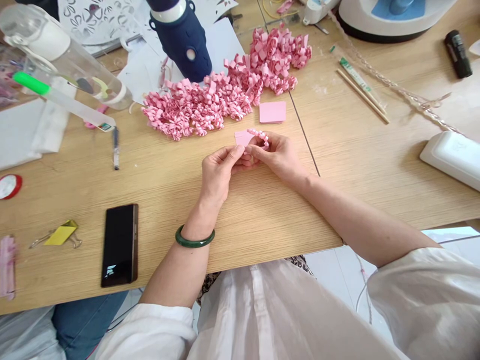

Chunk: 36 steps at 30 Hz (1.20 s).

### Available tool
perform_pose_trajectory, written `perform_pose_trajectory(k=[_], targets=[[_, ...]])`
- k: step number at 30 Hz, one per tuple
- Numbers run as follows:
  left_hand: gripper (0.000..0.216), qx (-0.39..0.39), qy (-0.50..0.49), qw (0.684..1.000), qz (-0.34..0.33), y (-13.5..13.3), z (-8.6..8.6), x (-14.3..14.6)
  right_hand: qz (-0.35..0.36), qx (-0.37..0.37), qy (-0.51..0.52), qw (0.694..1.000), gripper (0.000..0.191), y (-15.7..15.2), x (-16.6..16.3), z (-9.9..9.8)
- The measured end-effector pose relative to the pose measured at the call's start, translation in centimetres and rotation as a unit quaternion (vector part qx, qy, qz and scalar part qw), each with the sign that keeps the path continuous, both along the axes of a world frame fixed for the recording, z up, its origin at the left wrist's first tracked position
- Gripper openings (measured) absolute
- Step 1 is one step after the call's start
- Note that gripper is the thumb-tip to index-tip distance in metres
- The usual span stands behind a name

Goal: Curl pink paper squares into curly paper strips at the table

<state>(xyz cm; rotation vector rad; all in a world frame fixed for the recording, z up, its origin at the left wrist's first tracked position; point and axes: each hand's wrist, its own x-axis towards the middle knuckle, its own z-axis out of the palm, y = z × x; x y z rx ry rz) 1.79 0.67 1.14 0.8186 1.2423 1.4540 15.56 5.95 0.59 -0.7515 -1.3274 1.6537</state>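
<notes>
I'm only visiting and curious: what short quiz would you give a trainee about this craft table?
1. True or false: a glossy green bangle circles the left wrist.
2. What do the left hand and right hand pinch between them?
A. a metal spoon
B. a small pink paper piece with a curled fringe
C. a blue sponge
3. Which dark flat device lies on the light wooden table beside the left forearm?

Key: 1 true; 2 B; 3 the black smartphone.

matt pink paper strip point(258, 135); matt wood-grain table point(157, 175); glossy black phone point(120, 244); clear plastic bottle point(63, 57); glossy green bangle point(194, 241).
</notes>
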Motion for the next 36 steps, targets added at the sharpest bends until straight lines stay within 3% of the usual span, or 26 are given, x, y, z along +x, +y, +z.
perform_pose_trajectory(k=[25, 36], targets=[[0.03, 0.016, 0.026, 1.0, -0.003, -0.03, -0.25, -0.16, -0.013, 0.009, -0.023, 1.0, 0.024, 0.07, 0.04, -0.01], [0.032, -0.001, -0.025, 0.999, -0.034, 0.09, -0.09, -0.51, 0.021, -0.004, 0.014, 1.0, 0.032, 0.19, 0.07, -0.33]])
